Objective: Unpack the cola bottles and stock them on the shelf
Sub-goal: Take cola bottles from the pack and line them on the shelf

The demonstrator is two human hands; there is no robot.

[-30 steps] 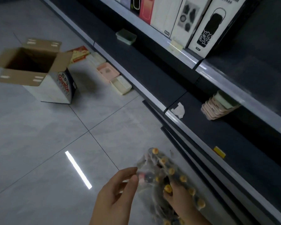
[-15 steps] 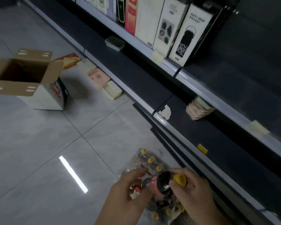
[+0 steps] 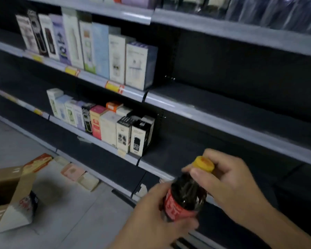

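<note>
1. Right hand [image 3: 230,184]: pinches yellow cap [image 3: 204,163] of cola bottle [image 3: 185,196] between thumb and curled fingers.
2. Left hand [image 3: 156,212]: wraps lower body of bottle at red label [image 3: 176,207], fingers curled around from below.
3. Bottle position: held in air, tilted slightly, in front of dark empty shelf bay [image 3: 232,141] at lower right; not yet set down.
4. Handling, as judged: small, full plastic bottle, moderately light, stiff while sealed; smooth wall likely slippery. Grip at body for load, at cap for steering only.
5. Placement, as judged: set upright on bay deck, base first, clear of shelf lip [image 3: 223,123] above.
6. Surroundings: boxed flasks [image 3: 118,128] stand left of bay on same tier; taller product boxes [image 3: 97,51] on tier above.
7. On floor: open cardboard carton [image 3: 11,194] at lower left; flat pastel packs [image 3: 79,174] beside shelf base.
8. Obstructions: none seen inside bay; overhanging upper tier limits lift height.
</note>
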